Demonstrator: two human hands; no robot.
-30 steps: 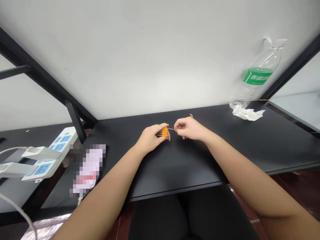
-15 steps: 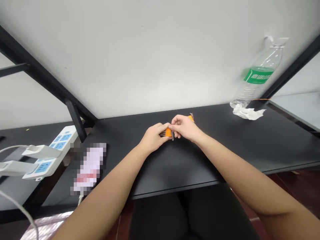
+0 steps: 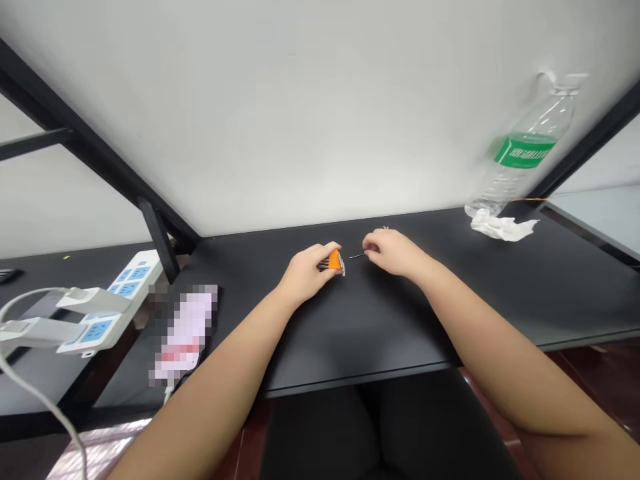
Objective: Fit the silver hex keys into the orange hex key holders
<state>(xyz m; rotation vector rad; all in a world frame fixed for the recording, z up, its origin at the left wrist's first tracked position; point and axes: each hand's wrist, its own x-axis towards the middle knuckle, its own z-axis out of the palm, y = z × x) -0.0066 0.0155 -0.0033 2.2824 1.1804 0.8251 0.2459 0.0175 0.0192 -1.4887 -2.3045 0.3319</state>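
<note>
My left hand (image 3: 306, 275) grips an orange hex key holder (image 3: 335, 259) between thumb and fingers, low over the black desk. Several metal hex keys stick out of the holder, their bent ends to the right. To the right, my right hand (image 3: 395, 250) pinches one thin hex key (image 3: 357, 256). The key's dark shaft points left toward the holder, with a gap between them; its other end is hidden in my fingers. Behind my right hand, small metal tips (image 3: 385, 228) of another item show, mostly covered.
On the left lie a white power strip (image 3: 150, 265) with plugged-in chargers and a blurred-out phone-like item (image 3: 193, 320) on a cable. A clear bottle with a green label (image 3: 526, 151) stands at the back right, beside crumpled tissue (image 3: 504, 227). The black desk (image 3: 360, 340) meets a white wall.
My right hand has moved right, away from the holder, with a hex key now in its fingers. My left hand stays nearly in place on the holder. The view shifted slightly.
</note>
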